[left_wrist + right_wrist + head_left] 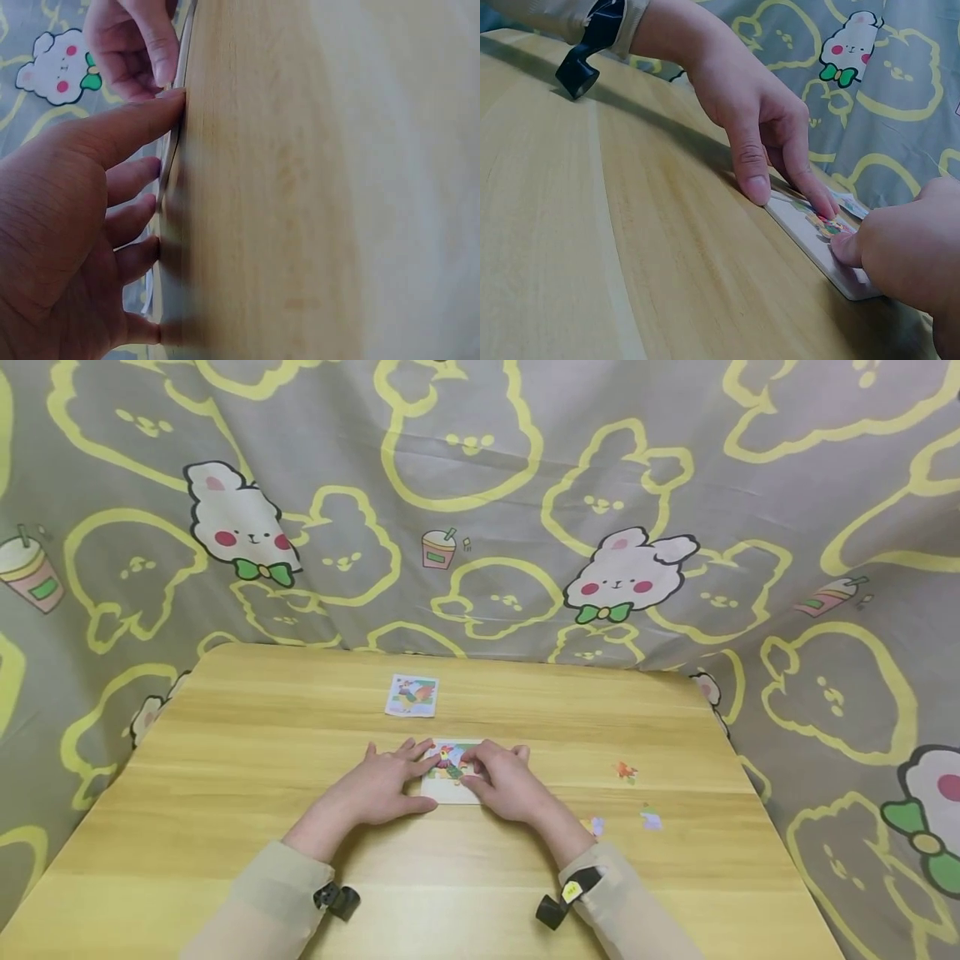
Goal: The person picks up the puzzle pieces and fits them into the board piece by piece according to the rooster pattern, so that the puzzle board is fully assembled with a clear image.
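Note:
A white puzzle board [442, 795] with a partly assembled colourful rooster picture lies on the table. My left hand [382, 785] rests on its left side, fingers spread; the fingertips touch the picture and the thumb lies at the near edge. My right hand [506, 781] is over the board's right part, thumb and index finger bent around a puzzle piece [455, 772] that they mostly hide. In the right wrist view the right thumb [847, 249] presses at the picture [826, 225]. The left wrist view shows the board [174, 150] only edge-on, under the left fingertips.
Loose puzzle pieces lie to the right: an orange one [625, 770], a purple-green one [651, 817] and a purple one [597, 826] beside the right forearm. Behind the board is a rooster picture card [412, 696]. A patterned curtain [480, 527] borders the wooden table [225, 827].

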{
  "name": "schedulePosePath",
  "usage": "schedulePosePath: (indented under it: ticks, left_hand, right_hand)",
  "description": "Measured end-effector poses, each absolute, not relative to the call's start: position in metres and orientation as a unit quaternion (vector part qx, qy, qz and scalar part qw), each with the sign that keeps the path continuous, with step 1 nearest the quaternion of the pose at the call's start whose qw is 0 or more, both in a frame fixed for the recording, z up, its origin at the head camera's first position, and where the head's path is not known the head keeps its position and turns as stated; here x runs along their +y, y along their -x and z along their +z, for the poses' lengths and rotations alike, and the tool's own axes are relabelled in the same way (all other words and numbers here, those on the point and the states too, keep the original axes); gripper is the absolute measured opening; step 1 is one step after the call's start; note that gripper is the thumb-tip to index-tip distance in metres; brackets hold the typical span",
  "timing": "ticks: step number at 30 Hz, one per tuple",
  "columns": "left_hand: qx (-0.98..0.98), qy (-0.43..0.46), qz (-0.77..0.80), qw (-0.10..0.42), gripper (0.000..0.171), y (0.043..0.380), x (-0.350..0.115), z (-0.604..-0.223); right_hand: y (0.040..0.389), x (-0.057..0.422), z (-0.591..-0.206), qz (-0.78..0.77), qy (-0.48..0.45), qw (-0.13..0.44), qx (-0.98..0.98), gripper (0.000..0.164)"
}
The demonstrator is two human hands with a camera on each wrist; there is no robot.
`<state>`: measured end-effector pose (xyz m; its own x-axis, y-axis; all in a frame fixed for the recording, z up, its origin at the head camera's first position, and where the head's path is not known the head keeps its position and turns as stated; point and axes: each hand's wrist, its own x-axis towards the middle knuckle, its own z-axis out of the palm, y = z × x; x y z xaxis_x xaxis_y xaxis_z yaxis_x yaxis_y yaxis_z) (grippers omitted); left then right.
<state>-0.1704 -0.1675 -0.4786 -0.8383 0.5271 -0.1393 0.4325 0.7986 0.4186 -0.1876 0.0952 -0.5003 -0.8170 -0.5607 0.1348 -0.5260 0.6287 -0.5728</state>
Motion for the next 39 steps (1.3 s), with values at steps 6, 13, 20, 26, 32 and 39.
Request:
schedulePosePath:
  ticks: [6, 13, 20, 26, 32, 39]
  left_hand:
    - [0.941, -0.257, 0.180, 0.127, 0.078, 0.172, -0.165, -0.476]
    - [0.944, -0.256, 0.162, 0.133, 0.079, 0.171, -0.155, -0.468]
    - [0.944, -0.256, 0.152, 0.140, 0.072, 0.172, -0.145, -0.468]
    - [0.945, -0.250, 0.152, 0.146, 0.071, 0.172, -0.143, -0.467]
    - [0.944, -0.256, 0.152, 0.143, 0.071, 0.173, -0.144, -0.468]
    - [0.943, -0.263, 0.149, 0.143, 0.071, 0.174, -0.145, -0.469]
  right_hand:
    - [0.186, 0.096, -0.500, -0.303, 0.297, 0.025, 0.905, 0.031]
    - [0.188, 0.097, -0.503, -0.292, 0.304, 0.014, 0.907, 0.032]
    - [0.187, 0.097, -0.503, -0.292, 0.314, 0.005, 0.903, 0.031]
    - [0.187, 0.095, -0.504, -0.270, 0.307, -0.003, 0.913, 0.042]
    - [0.186, 0.093, -0.503, -0.243, 0.313, -0.012, 0.918, 0.046]
    - [0.185, 0.091, -0.506, -0.230, 0.308, -0.024, 0.923, 0.051]
